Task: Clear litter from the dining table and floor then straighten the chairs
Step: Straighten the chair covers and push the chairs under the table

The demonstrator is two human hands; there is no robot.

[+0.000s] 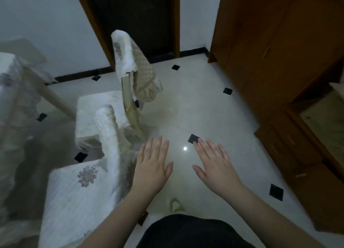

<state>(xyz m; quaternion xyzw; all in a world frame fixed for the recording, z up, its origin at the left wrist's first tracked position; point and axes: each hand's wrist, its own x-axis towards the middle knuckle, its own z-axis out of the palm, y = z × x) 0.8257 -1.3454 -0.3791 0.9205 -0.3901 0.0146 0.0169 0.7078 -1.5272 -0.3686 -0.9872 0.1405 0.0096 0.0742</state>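
Both hands hang open and empty over the glossy floor (186, 102): the left hand (152, 166) and the right hand (216, 166) have their fingers (205, 145) spread flat, gripping nothing. No litter shows on the tiles here, so the step in hand looks like chair straightening. The near chair (81, 195) sits at eight o'clock from the hands, its draped back (108, 136) just beside the left hand; the far chair (104, 115) stands at eleven o'clock, its back (128, 61) tilted toward one o'clock. Both seats face the table (13, 91) at nine o'clock, their long axes running roughly toward ten. To do this well, I'd take the near back by its top rail with both hands and slide it squarely, keeping the loose cover from slipping.
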